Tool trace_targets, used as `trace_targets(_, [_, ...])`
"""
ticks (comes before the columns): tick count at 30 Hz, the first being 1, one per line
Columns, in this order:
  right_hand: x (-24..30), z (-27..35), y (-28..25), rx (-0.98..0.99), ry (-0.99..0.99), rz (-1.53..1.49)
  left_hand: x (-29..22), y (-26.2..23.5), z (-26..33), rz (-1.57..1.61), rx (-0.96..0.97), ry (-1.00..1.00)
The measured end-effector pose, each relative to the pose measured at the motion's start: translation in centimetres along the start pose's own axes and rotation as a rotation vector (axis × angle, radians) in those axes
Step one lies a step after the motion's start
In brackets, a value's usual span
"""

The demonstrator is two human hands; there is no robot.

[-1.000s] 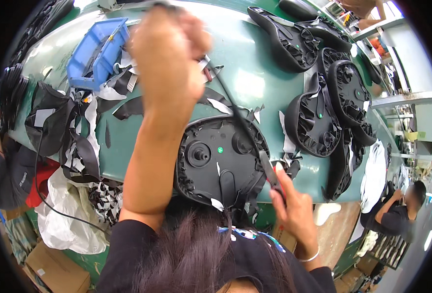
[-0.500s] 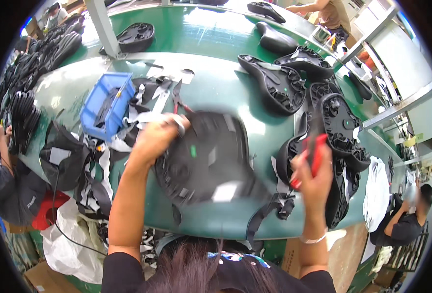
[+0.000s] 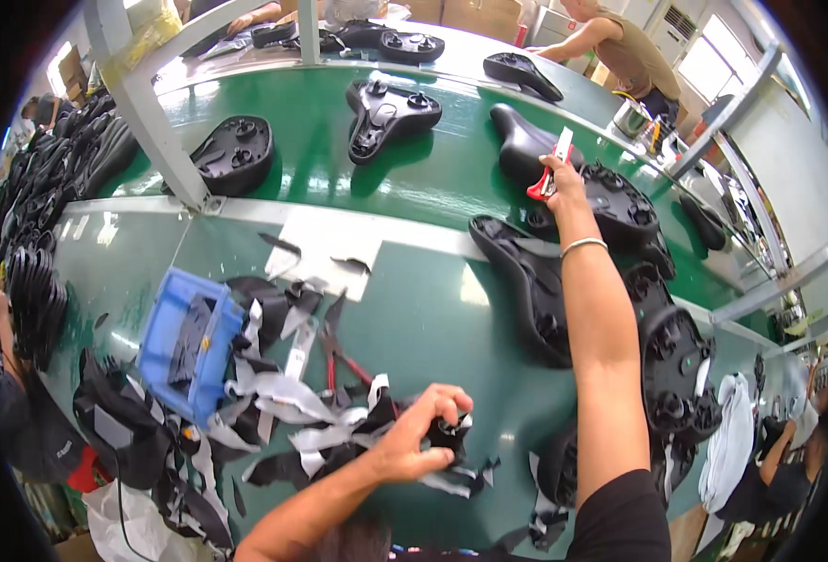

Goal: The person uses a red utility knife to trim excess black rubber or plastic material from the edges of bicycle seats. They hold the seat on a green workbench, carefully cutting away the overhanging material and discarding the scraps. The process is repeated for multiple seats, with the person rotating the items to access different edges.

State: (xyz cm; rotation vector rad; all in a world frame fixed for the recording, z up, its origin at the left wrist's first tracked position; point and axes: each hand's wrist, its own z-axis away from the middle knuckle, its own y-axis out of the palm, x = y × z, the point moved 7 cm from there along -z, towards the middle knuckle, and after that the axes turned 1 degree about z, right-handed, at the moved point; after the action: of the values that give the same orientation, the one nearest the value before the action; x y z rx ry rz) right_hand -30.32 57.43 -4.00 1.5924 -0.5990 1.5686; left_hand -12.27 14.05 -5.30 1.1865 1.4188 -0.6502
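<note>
My left hand (image 3: pixel 423 438) is low over the middle of the green table, its fingers curled round a crumpled black scrap (image 3: pixel 449 431). Black and white cut strips (image 3: pixel 292 398) lie heaped beside it. Stretched far out to the back right, my right hand (image 3: pixel 564 183) grips a red cutter (image 3: pixel 547 178) with a pale, flat end. Just beyond it rests a smooth black bicycle saddle (image 3: pixel 517 136); whether the hand touches it I cannot tell. Under my right forearm lies an upturned saddle (image 3: pixel 526 281), with more upturned saddles (image 3: pixel 676 351) to its right.
A blue bin (image 3: pixel 182 398) with dark pieces stands left, near red-handled pliers (image 3: pixel 334 347). Grey posts (image 3: pixel 152 112) rise at the table's far edge. Further saddles (image 3: pixel 386 117) sit on the green surface behind. Stacked black parts (image 3: pixel 35 300) line the left; other people work around.
The saddle my left hand was holding is out of it; that hand has dropped to the scraps. My right hand has gone far forward with the cutter. The view has shifted further toward the back.
</note>
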Motion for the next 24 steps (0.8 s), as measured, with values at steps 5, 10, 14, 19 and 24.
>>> trace_targets(5, [0.8,2.4,4.6,0.011,-0.1,0.112,0.9,-0.5,0.7,0.031,-0.064,-0.059])
trace_targets(10, [7.9,13.9,7.9,0.481,-0.38,0.76,-1.9,-2.4,0.1,0.009,-0.291,0.249])
trace_targets(14, [11.2,30.2,7.2,0.855,-1.118,1.218,-3.7,-7.8,1.3,0.117,-0.724,0.326])
trace_targets(19, [12.3,26.9,1.4,0.619,-0.784,1.12,-4.6,-9.2,2.0,0.085,-0.775,0.201])
trace_targets(24, [8.8,16.4,-3.5,0.233,-1.014,1.846,-4.3,-8.4,1.7,-0.274,-0.869,0.111])
